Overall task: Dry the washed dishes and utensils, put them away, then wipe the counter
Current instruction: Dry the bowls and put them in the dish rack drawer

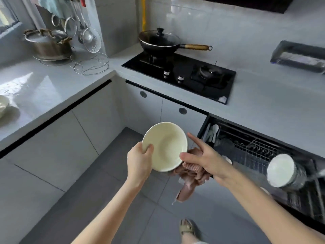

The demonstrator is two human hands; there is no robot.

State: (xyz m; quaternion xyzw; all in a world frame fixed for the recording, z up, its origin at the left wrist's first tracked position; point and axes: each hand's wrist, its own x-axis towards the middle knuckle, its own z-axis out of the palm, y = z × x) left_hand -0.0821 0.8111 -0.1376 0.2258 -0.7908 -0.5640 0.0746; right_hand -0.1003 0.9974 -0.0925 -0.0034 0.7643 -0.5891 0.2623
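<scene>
A cream bowl point(167, 147) is held over the floor, tilted so its inside faces me. My left hand point(139, 160) grips its left rim, thumb inside. My right hand point(205, 158) is at the bowl's right rim and holds a pinkish-brown cloth point(189, 175) under the palm, its index finger stretched out and thumb near the rim. The cloth hangs down below the bowl. To the right, a pulled-out dish drawer point(260, 150) with a wire rack holds stacked white bowls point(281, 169) on their side.
A grey counter point(52, 88) runs along the left and back. A black gas hob point(184, 74) carries a lidded wok point(160, 41). A steel pot point(49, 44) and wire stands sit in the corner. White dishes point(3, 106) lie at the left edge.
</scene>
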